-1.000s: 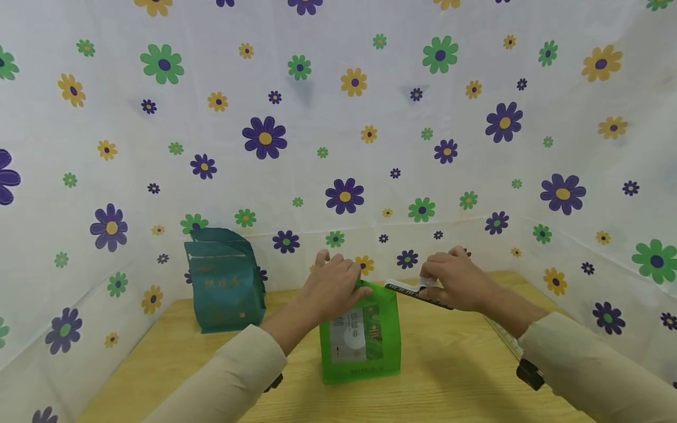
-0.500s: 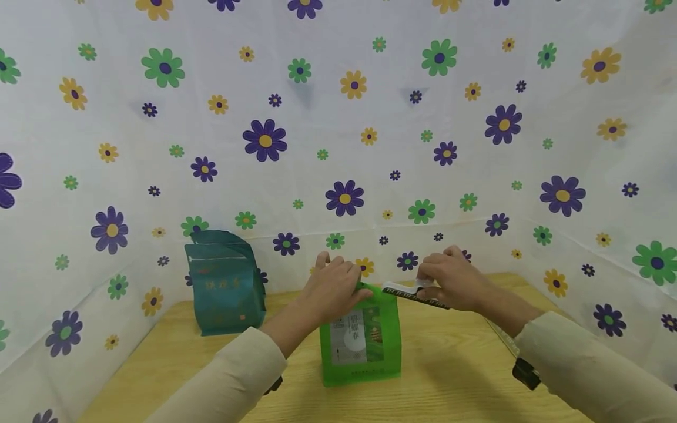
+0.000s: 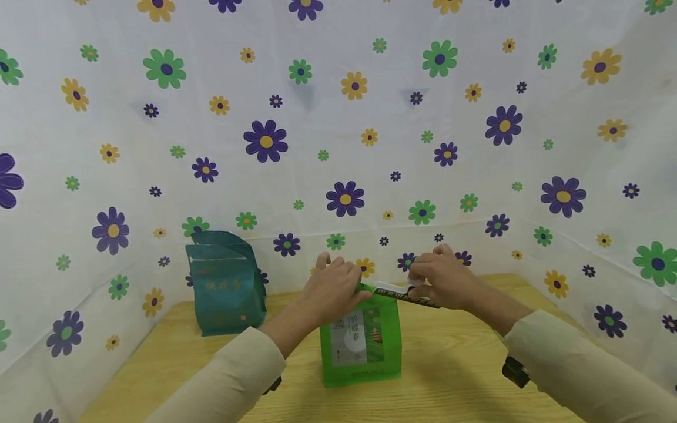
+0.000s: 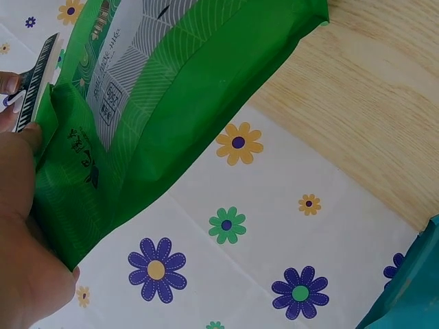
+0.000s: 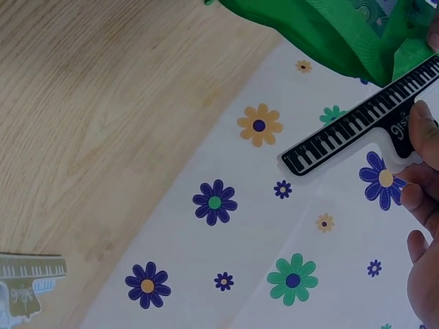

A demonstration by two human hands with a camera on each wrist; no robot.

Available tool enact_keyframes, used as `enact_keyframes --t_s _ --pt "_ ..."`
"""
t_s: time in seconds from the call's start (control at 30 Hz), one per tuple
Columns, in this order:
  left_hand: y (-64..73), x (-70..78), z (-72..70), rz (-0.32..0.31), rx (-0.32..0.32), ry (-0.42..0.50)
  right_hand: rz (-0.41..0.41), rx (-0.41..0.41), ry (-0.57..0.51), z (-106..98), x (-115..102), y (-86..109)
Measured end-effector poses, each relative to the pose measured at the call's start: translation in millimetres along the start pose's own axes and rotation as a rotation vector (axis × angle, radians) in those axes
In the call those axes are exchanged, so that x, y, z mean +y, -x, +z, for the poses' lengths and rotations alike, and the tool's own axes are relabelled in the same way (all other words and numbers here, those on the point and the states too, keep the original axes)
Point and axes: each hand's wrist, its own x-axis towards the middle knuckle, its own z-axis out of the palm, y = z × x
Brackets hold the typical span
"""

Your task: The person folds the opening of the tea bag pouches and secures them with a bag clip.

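Observation:
A green tea bag (image 3: 391, 346) with a grey and green label stands upright on the table. My left hand (image 3: 334, 289) grips its folded top from the left. My right hand (image 3: 446, 281) pinches a black-and-white clip (image 3: 404, 295) with a piano-key pattern, its left end at the bag's top right corner. In the left wrist view the clip (image 4: 38, 82) lies along the folded edge near my left thumb. The right wrist view shows the clip (image 5: 343, 133) with my right thumb on its handle. Whether its bite surrounds the fold cannot be told.
A teal bag (image 3: 227, 294) stands at the table's back left. Another clip (image 5: 31, 271), pale gold with piano keys, lies on the wooden table (image 5: 137, 103) in the right wrist view. White flowered cloth (image 3: 317, 117) encloses the back and sides.
My right hand has moved left with the clip, bringing its end over the bag's top corner and close to my left thumb. My left hand has stayed on the bag.

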Motion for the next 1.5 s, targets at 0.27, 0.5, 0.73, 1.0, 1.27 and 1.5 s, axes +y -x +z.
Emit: enact_keyframes --t_s 0.27,0.5,0.73,1.0,1.27,1.5 --pt "2.0 -2.1 0.8 0.008 -0.016 0.006 -0.016 0.021 -0.003 4.5 -2.1 -6.2" --pt "1.0 -3.7 1.6 0.014 -0.011 0.019 -0.038 0.029 -0.011 2.9 -7.8 -16.8" --pt "0.8 -3.9 -0.1 0.021 -0.01 0.007 -0.038 0.024 -0.019 2.4 -14.4 -24.9" --pt "1.0 -2.7 -1.0 0.02 -0.02 0.026 -0.046 0.031 -0.019 1.1 -18.8 -28.0" --pt "-0.1 -3.8 -1.8 0.016 -0.04 0.09 -0.059 0.026 0.005 -0.5 -22.4 -32.4" --pt "-1.2 -4.7 -2.5 0.023 -0.057 0.137 -0.022 -0.01 -0.007 -1.0 -28.5 -37.6"
